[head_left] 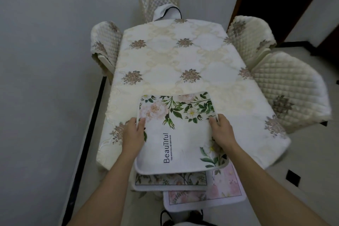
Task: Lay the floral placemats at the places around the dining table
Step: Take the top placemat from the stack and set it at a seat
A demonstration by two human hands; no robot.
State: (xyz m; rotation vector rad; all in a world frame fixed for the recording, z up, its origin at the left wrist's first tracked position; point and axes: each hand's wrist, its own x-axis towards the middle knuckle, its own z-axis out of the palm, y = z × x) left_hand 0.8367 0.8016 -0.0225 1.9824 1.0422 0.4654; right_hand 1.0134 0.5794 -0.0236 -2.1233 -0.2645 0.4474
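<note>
Both hands [133, 130] [222, 130] clamp the top placemat's [183, 134] side edges, seemingly overhanging the table [183, 57].

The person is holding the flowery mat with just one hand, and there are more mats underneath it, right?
Not quite: both hands hold it. In the head view the left hand grips the left edge of the top placemat and the right hand grips the right edge. The rest is right: more placemats lie underneath, a leafy one and a pink one.
</note>
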